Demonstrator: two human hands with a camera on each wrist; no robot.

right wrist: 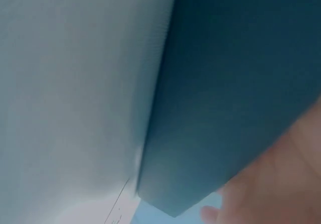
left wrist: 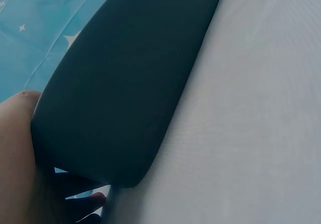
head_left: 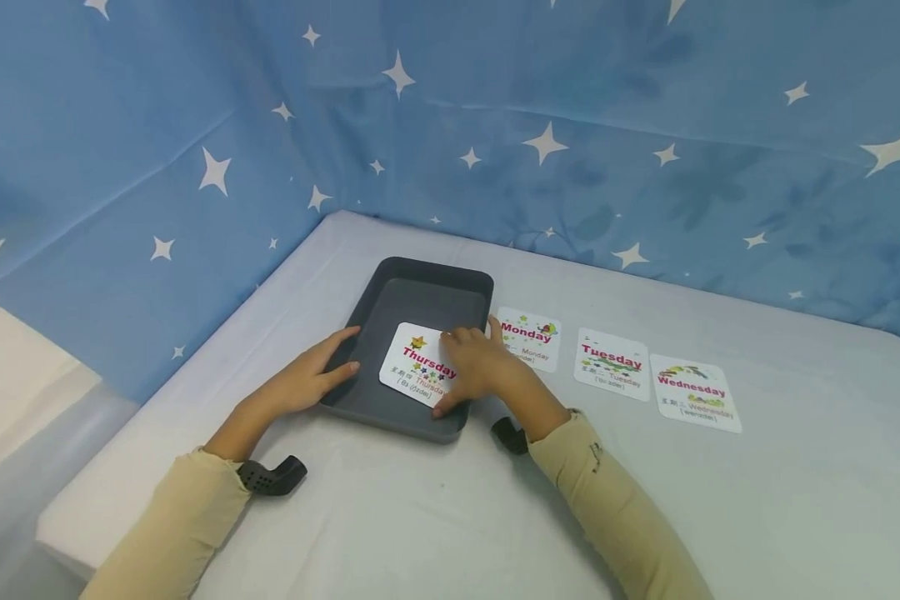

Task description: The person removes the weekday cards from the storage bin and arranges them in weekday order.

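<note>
A dark grey tray [head_left: 412,296] lies on the white-covered table. My left hand [head_left: 303,379] grips its left wall, the thumb over the rim and the fingers outside; in the left wrist view the tray's side [left wrist: 120,83] fills the middle beside that hand [left wrist: 17,153]. Inside the tray, towards its near right, is a white Thursday card [head_left: 412,367]. My right hand [head_left: 480,367] holds this card by its right side and covers part of it. Whether other cards lie beneath it is hidden. In the right wrist view, this hand [right wrist: 281,184] is over the tray's wall [right wrist: 225,83].
To the right of the tray, a Monday card [head_left: 536,342], a Tuesday card [head_left: 611,367] and a Wednesday card [head_left: 696,392] lie face up in a row. Monday is partly behind my right hand. A blue star-patterned curtain [head_left: 480,75] hangs behind the table [head_left: 390,517].
</note>
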